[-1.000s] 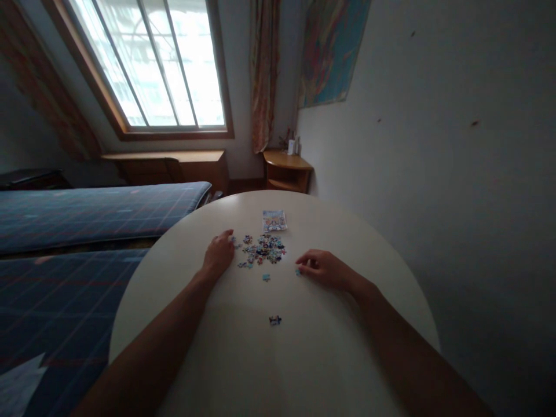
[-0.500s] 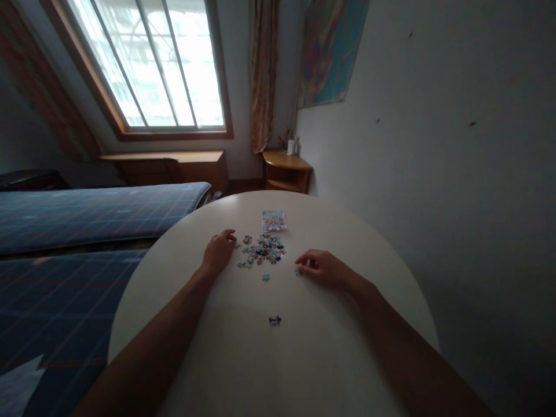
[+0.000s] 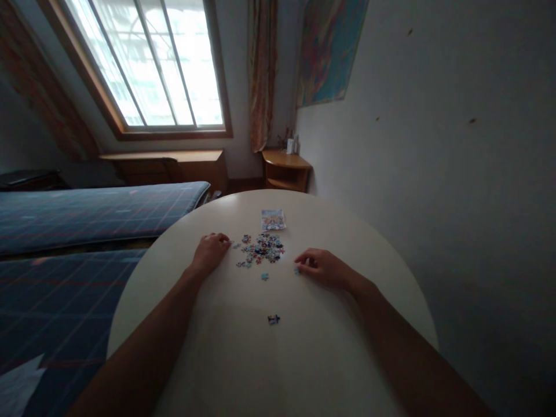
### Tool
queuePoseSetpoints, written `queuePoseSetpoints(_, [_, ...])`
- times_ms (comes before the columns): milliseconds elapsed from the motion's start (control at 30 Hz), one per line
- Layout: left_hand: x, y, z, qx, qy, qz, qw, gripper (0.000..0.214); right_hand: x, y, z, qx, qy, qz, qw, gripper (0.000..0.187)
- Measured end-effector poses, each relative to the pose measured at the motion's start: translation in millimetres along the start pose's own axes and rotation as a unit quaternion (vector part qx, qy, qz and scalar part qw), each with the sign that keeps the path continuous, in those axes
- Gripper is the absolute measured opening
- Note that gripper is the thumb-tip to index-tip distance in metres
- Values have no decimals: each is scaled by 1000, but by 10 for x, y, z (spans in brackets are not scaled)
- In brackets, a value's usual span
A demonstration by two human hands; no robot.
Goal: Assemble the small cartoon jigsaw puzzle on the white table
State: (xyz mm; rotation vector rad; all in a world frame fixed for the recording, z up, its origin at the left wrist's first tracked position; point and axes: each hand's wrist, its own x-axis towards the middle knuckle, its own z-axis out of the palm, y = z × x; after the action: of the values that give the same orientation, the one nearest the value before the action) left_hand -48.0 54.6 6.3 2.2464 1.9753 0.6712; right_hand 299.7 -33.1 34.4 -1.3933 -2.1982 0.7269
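A heap of small jigsaw puzzle pieces (image 3: 263, 249) lies on the round white table (image 3: 278, 359). My left hand (image 3: 211, 253) rests at the heap's left side, its fingers pinched together on what looks like a small pale puzzle piece. To the right of the heap, my right hand (image 3: 321, 268) has its fingers curled, with a light-blue puzzle piece (image 3: 296, 270) at the tips of thumb and fingers. A single blue piece (image 3: 264, 277) lies just in front of the heap. Closer to me sits a dark, patterned piece (image 3: 273, 319), perhaps several joined.
Behind the heap lies a small printed picture sheet or packet (image 3: 273, 220). Plaid-covered mattresses (image 3: 78, 217) adjoin the table on the left, and a wall (image 3: 434, 202) runs along the right. A wooden corner shelf (image 3: 286, 159) and a desk (image 3: 200, 156) stand beyond.
My left hand has drawn back to the left, a short way from the heap, its fingertips now together. The right hand and the pieces near it look much the same.
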Motion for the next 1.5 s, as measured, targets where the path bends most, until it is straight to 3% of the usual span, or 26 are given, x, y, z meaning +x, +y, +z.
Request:
queuePoseSetpoints(233, [22,8,-39,-21,-18,-19,999,19,-3,24,12,0,6,-3,1000,24])
queuePoseSetpoints(467, [-39,74,-92,-85,1,-29,996,16,-1,38,17,-2,8,-10,1000,22])
queuePoseSetpoints(567, [-112,254,-99,-137,1,0,991,16,12,28,28,-18,20,-27,999,18])
queuePoseSetpoints(667, [-259,539,-66,-202,-40,48,977,16,24,-37,67,-44,69,-80,993,14])
queuePoseSetpoints(800, [-479,878,-3,-261,-99,91,956,15,36,-200,178,-62,118,-161,978,28])
queuePoseSetpoints(867, [-550,971,28,-322,-131,89,933,16,45,-267,249,-74,124,-188,971,29])
queuePoseSetpoints(967, [-593,1026,68,-401,-176,67,896,24,60,-309,334,-80,140,-211,964,16])
queuePoseSetpoints(1033, [-587,1023,74,-396,-190,63,896,27,68,-304,360,-77,147,-218,962,10])
queuePoseSetpoints(1133, [-544,955,32,-332,-192,74,921,24,76,-275,371,-72,139,-208,966,10])
queuePoseSetpoints(1333, [-515,725,-96,-224,-197,104,949,16,116,-253,460,-99,71,-137,983,12])
queuePoseSetpoints(1500, [-585,766,-134,-161,-228,112,954,13,162,-270,549,-132,73,-125,981,14])
